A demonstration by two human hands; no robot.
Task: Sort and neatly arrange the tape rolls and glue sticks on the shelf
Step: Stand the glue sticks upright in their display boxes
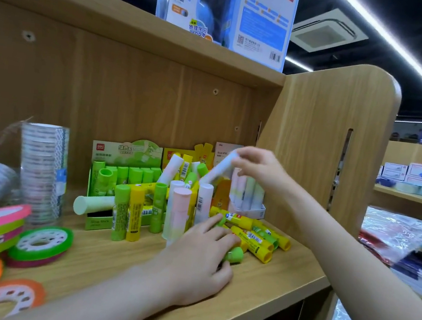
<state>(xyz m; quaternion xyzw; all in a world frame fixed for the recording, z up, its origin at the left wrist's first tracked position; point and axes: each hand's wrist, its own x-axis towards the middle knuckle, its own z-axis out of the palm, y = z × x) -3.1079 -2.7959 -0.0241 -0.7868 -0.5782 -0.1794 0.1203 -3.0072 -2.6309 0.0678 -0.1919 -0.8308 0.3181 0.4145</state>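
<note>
My right hand [260,166] pinches the top of a tilted pale glue stick [221,168] above the white display box [247,194] of pastel sticks at the back right. My left hand [199,263] lies on the shelf [269,280], its fingers reaching among the lying yellow glue sticks [253,235] and touching a green-capped stick [234,254]. Green and yellow sticks [127,213] and a pink pastel stick [179,212] stand upright in front of the green display box [126,164]. Coloured tape rolls [40,244] lie at the left, next to stacked clear tape [42,172].
The shelf's wooden side panel [323,153] rises just right of my right hand. Globe boxes [260,18] stand on the board above. A pale green stick [94,205] lies sideways across the green box. Other shelves with packaged goods [395,238] are at the far right.
</note>
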